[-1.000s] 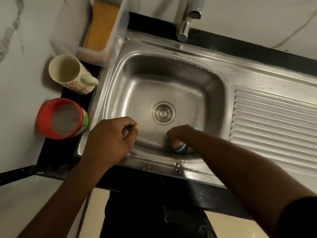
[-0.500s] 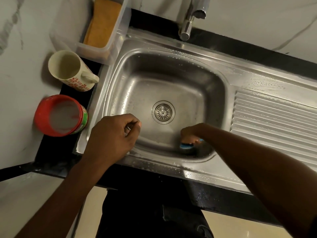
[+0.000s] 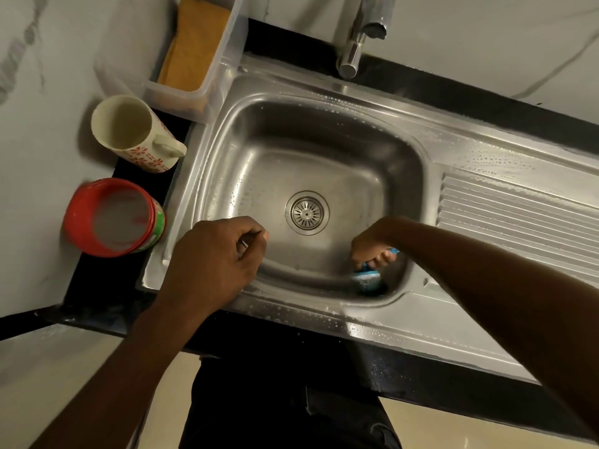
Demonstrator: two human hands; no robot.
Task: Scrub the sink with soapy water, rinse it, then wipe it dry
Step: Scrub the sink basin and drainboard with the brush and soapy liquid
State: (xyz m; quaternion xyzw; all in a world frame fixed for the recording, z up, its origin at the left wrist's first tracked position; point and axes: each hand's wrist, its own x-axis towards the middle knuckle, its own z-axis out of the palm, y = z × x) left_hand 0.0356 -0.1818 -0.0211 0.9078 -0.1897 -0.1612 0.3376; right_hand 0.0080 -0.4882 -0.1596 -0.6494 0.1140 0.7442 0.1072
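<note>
Right hand grips the blue scrubber in the near corner of the sink, left hand fisted on nothing: firm, short overlapping strokes should clean that curve.

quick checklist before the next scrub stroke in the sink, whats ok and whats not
1. Right hand grips the blue scrubber: ok.
2. Scrubber down in the sink's near right corner: ok.
3. Left hand apart from the scrubber, over the near left rim: ok.
4. Drain strainer uncovered: ok.
5. Tap not running: ok, no stream shows.
6. Soapy water in the red tub: ok, cloudy liquid shows.
</note>
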